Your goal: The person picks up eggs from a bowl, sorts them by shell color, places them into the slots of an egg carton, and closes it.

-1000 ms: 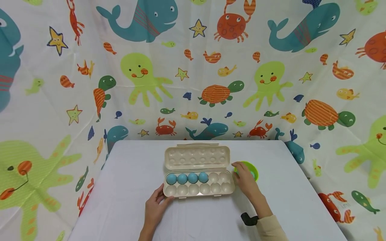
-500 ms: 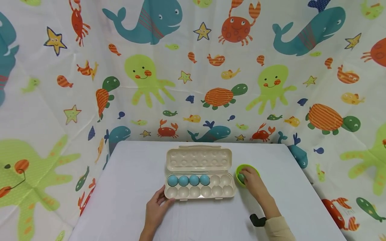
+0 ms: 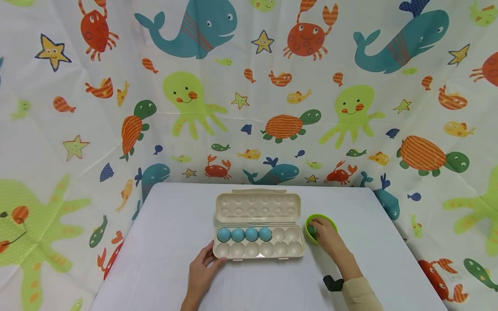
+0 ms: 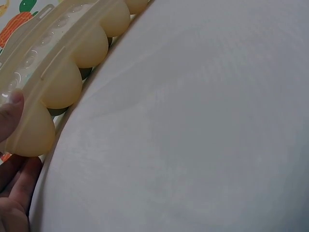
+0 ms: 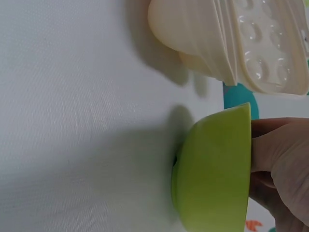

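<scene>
An open cream egg carton (image 3: 251,249) lies on the white table with its lid (image 3: 258,203) folded back. Several round blue balls (image 3: 237,235), egg-like in size, sit in the back row from the left end. My left hand (image 3: 200,271) grips the carton's near left corner; in the left wrist view its thumb (image 4: 13,108) lies over the rim and fingers are under the end cup. To the right of the carton, my right hand (image 3: 329,238) reaches into a lime green bowl (image 5: 212,169). A dark greenish-blue ball (image 3: 312,231) shows by its fingers; the fingertips are hidden inside the bowl, so I cannot tell whether they pinch it.
The white tabletop (image 3: 163,242) spreads around the carton and bowl. A black strap-like piece (image 3: 333,283) shows beside the right wrist. Behind the table hangs a curtain (image 3: 241,56) printed with sea animals, continuing along both sides.
The right hand has gone from the bowl's left rim, near the carton, into the bowl, where it stays. The left hand keeps its hold on the carton corner. The head view has shifted slightly.
</scene>
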The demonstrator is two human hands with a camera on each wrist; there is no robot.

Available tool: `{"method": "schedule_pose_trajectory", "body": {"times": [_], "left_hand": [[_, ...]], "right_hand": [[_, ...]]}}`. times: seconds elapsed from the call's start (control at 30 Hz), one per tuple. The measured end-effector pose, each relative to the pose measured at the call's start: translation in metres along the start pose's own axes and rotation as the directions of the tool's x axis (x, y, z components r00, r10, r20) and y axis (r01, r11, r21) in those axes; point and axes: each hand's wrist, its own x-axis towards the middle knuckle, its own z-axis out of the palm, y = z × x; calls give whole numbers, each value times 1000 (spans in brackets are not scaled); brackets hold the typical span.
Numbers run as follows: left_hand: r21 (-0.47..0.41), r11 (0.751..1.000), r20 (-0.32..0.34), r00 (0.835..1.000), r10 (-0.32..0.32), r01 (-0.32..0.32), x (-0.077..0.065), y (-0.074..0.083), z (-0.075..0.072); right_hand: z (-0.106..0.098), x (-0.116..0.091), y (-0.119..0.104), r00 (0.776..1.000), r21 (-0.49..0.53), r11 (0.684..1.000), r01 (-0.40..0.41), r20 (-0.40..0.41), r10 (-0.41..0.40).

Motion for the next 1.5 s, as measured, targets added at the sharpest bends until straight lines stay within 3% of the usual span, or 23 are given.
{"method": "schedule_pose_trajectory", "body": {"times": [0.27, 0.63, 0.97, 1.13, 1.3, 1.5], "left_hand": [[38, 999, -11, 1000, -4, 4, -9, 3, 3], [63, 998, -27, 1000, 3, -1, -18, 7, 7], [62, 998, -17, 999, 29, -28, -16, 6, 7], [58, 998, -25, 1000, 7, -5, -14, 7, 8], [49, 998, -29, 999, -38, 39, -18, 21, 8], [74, 997, -10, 1000, -26, 26, -23, 48, 3]], "right_hand": [[1, -2, 1, 1000, -1, 1000, -5, -16, 5], [3, -5, 5, 996, 1, 996, -90, 17, 90], [-1, -4, 4, 993, 17, 993, -117, -12, 117], [-8, 0, 1, 991, 27, 992, -120, -52, 122], [-15, 2, -9, 983, 51, 991, -122, -129, 128], [-23, 4, -33, 970, 110, 982, -151, -176, 169]]}}
